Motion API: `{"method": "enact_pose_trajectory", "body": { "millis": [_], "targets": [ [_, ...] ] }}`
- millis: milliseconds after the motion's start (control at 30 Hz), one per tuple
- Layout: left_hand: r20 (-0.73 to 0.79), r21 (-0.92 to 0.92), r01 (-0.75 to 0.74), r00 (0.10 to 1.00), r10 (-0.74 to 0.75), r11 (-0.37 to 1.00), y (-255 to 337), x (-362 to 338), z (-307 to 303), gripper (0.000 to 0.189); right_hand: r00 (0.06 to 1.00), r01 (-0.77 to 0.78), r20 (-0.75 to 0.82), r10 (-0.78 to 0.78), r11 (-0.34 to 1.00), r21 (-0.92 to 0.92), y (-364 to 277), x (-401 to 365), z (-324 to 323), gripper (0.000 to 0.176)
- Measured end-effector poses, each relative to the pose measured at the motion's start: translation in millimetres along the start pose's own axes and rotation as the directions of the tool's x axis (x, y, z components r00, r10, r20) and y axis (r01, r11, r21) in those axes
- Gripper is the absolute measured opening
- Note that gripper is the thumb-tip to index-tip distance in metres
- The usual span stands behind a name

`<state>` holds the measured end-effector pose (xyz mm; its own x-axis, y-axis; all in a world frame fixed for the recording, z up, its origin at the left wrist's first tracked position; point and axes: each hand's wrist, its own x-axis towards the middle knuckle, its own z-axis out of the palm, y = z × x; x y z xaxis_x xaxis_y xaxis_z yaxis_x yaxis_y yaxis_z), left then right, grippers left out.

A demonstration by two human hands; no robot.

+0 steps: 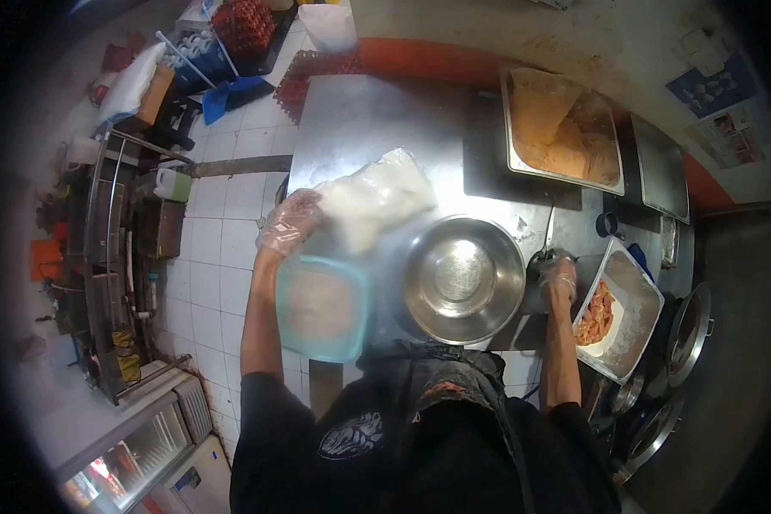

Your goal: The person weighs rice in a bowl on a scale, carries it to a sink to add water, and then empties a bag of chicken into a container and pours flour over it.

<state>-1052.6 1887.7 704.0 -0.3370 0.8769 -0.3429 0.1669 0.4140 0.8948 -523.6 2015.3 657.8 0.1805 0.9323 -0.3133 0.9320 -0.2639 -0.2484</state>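
My left hand (291, 223), in a clear plastic glove, is closed on the left end of a clear plastic bag (385, 193) with white contents. The bag lies over the steel table, blurred along its lower edge. Below that hand is a translucent turquoise tub (321, 308) with something pale in it, its details smeared. My right hand (559, 276), also gloved, closes around the black handles of what look like scissors (549, 230), their metal blades pointing away from me. Between my hands stands a wide steel bowl (464, 279) with nothing in it.
A deep steel pan (608, 176) of orange-brown powder stands at the back right of the steel table (343, 111). Nearer, a steel pan (634, 321) holds pieces of raw meat. A covered pan (662, 180) sits by the wall. Left are tiled floor and a metal rack (103, 257).
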Motion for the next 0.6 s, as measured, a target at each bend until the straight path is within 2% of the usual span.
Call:
{"method": "enact_pose_trajectory", "body": {
  "millis": [33,67,100,133,167,200,233,267,300,333,367,400,433,500,533,567,600],
  "targets": [
    [-0.001,0.0,0.0,1.0,0.0,1.0,8,0,-2,0.028,0.99,0.112,-0.067,-0.122,0.984,-0.141,6,7,10,0.037],
    [-0.022,0.284,-0.019,0.999,0.027,0.959,20,-1,-4,0.026,0.997,0.072,-0.021,-0.076,0.983,-0.169,0,10,9,0.037],
    [-0.033,0.543,-0.03,0.998,0.057,0.839,25,0,-5,0.025,0.997,0.072,-0.02,-0.077,0.983,-0.171,-2,8,7,0.037],
    [-0.033,0.54,-0.032,0.998,0.059,0.841,14,7,-7,0.025,0.993,0.116,0.01,-0.116,0.984,-0.136,-4,7,3,0.034],
    [0.003,0.643,-0.245,0.948,0.318,0.726,-5,21,-10,0.024,0.987,0.16,0.031,-0.158,0.982,-0.1,-8,7,-3,0.032],
    [0.067,0.724,-0.418,0.834,0.548,0.548,-17,32,-11,0.023,0.987,0.162,0.022,-0.161,0.981,-0.104,10,20,6,0.032],
    [0.059,0.721,-0.421,0.829,0.556,0.551,-20,40,-9,0.023,0.984,-0.019,0.175,-0.046,0.936,0.351,47,45,28,0.03],
    [0.022,0.741,-0.358,0.858,0.513,0.568,-20,47,-9,0.021,0.934,-0.252,0.358,-0.019,0.676,0.693,67,60,37,0.028],
    [-0.018,0.757,-0.293,0.885,0.466,0.584,-20,51,-9,0.02,0.936,-0.24,0.351,-0.026,0.681,0.692,55,47,21,0.028],
    [-0.029,0.753,-0.29,0.882,0.471,0.59,-18,55,-10,0.02,0.923,-0.222,0.373,-0.098,0.657,0.721,28,20,-7,0.023],
    [0.016,0.758,-0.361,0.843,0.538,0.543,-13,57,-11,0.019,0.904,-0.206,0.391,-0.17,0.63,0.749,13,3,-25,0.022],
    [0.066,0.759,-0.429,0.799,0.598,0.49,-10,56,-12,0.019,0.853,-0.347,0.498,-0.158,0.541,0.766,23,4,-24,0.024],
    [0.062,0.758,-0.428,0.798,0.599,0.492,-6,54,-14,0.019,0.854,-0.343,0.495,-0.159,0.544,0.766,36,-1,-20,0.024],
    [0.268,0.766,-0.477,0.846,0.46,0.431,10,54,-17,0.021,0.901,-0.277,0.387,-0.196,0.426,0.861,-4,-49,-54,0.025],
    [0.267,0.765,-0.48,0.843,0.467,0.429,21,54,-16,0.021,0.876,-0.397,0.465,-0.13,0.355,0.846,-21,-69,-77,0.027],
    [0.331,0.751,-0.535,0.812,0.48,0.388,35,53,-14,0.022,0.877,-0.395,0.463,-0.13,0.355,0.847,-22,-76,-82,0.027],
    [0.394,0.732,-0.586,0.781,0.485,0.348,49,50,-11,0.023,0.886,-0.343,0.421,-0.192,0.339,0.876,-20,-83,-84,0.028]
  ]
}}
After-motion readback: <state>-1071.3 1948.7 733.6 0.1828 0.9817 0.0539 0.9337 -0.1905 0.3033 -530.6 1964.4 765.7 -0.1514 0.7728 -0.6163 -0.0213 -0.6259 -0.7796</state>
